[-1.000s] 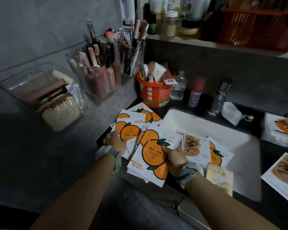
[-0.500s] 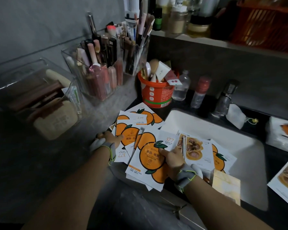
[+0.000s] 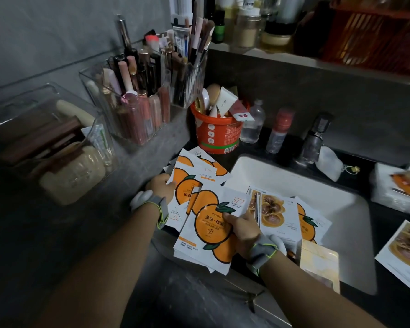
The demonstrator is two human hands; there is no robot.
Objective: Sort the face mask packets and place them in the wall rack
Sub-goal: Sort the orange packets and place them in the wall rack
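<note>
Two orange-print stacks are held just left of the sink | near stack is gripped by right hand, thumb curled on top | far stack is gripped at its left edge by left hand | brown-print packets are laid over sink

You can read "RUIDU", "美白·祛斑" and "377" on the front orange-print face mask packet; the left orange-print packet shows "377" upside down.

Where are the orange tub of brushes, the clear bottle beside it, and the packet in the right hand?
orange tub (image 3: pixel 217 136): head view, on its printed front wall.
clear bottle (image 3: pixel 252 129): head view, on its body.
orange-print packet (image 3: pixel 210 230): head view, on the big printed orange.
</note>
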